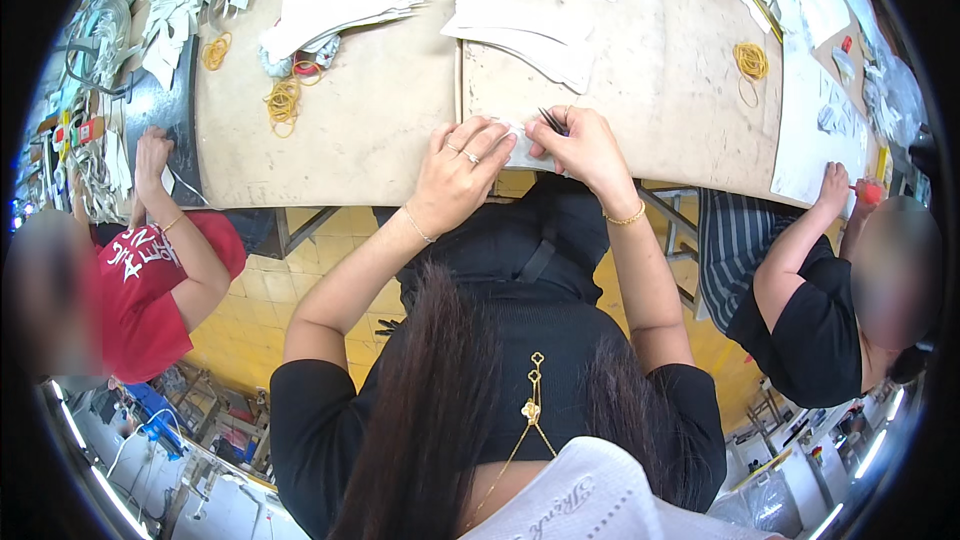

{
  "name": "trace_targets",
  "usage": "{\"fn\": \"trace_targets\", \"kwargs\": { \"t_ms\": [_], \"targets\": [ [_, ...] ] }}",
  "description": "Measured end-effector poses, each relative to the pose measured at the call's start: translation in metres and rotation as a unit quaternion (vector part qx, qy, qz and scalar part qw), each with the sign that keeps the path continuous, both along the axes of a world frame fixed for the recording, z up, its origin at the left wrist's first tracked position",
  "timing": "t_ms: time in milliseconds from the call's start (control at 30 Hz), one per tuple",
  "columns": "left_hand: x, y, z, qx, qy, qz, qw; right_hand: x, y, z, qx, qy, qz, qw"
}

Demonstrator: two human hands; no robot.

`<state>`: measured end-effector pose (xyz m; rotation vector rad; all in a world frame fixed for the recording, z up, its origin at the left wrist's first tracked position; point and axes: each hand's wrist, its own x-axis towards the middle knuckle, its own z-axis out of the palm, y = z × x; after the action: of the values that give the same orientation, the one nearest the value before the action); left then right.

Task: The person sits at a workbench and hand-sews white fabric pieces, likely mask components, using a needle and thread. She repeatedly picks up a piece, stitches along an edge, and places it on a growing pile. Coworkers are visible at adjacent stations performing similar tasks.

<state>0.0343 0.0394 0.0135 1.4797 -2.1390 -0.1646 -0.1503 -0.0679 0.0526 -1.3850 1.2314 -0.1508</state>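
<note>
At the table's near edge, my left hand (462, 168) has its fingers bent and pressed together over a small white piece (518, 148), pinning it. Close on its right, my right hand (588, 148) is closed around a slim black pronged tool (551, 121); whether it is tweezers or snips cannot be made out. The thumb and fingertips of that hand also reach the white piece. Beyond my hands lies a fanned stack of white curved pieces (525, 35), apart from both hands.
More white cut pieces (345, 8) lie at the far left, near yellow rubber bands (283, 105). Another rubber band bundle (750, 61) is on the right. A person in red (165, 280) sits at my left, a person in black (800, 310) at my right, both at the table (650, 80).
</note>
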Motion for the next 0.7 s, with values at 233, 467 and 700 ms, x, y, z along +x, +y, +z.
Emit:
{"fn": "trace_targets", "kwargs": {
  "t_ms": [233,467,700],
  "targets": [
    [0.000,0.000,0.000,-0.006,-0.008,0.005,1.000,0.002,-0.003,0.001,-0.001,0.017,0.012,1.000],
    [0.001,0.000,0.000,-0.007,-0.012,0.004,1.000,0.003,-0.001,0.003,-0.023,0.028,0.020,0.999],
    [-0.001,0.001,0.007,0.018,-0.059,-0.003,0.998,-0.011,0.006,0.003,-0.130,0.061,0.056,0.988]
  ]
}}
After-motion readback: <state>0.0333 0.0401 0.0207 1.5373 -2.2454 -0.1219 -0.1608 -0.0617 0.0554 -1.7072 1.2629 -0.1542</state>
